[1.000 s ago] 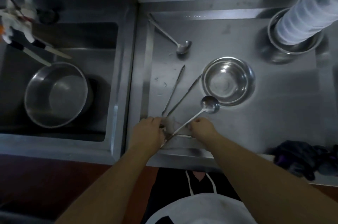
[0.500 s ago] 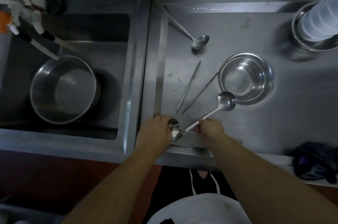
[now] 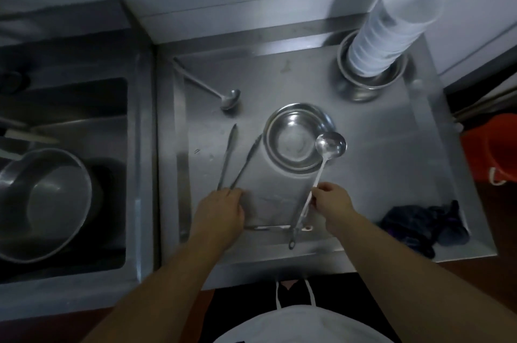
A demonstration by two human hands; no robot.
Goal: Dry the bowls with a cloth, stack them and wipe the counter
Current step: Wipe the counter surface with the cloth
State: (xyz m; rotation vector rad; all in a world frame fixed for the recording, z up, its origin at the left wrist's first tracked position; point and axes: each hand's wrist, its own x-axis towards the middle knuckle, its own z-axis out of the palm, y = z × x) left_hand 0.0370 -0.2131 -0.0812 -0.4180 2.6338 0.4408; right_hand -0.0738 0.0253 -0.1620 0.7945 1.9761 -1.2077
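An empty steel bowl stands upright in the middle of the steel counter. My right hand pinches the handle of a ladle, whose scoop hovers over the bowl's right rim. My left hand lies at the joined end of a pair of steel tongs, fingers curled down; what they hold is hidden. A dark crumpled cloth lies at the counter's front right, apart from both hands. More steel bowls sit nested at the back right under a tall stack of pale plastic bowls.
A second ladle lies at the back left of the counter. The sink on the left holds a large steel basin. An orange bucket stands beyond the counter's right edge. A wall runs behind.
My right hand has swung the ladle rightwards, so its scoop now hangs over the bowl's right rim and its handle points toward me. The left hand stays at the tongs' end.
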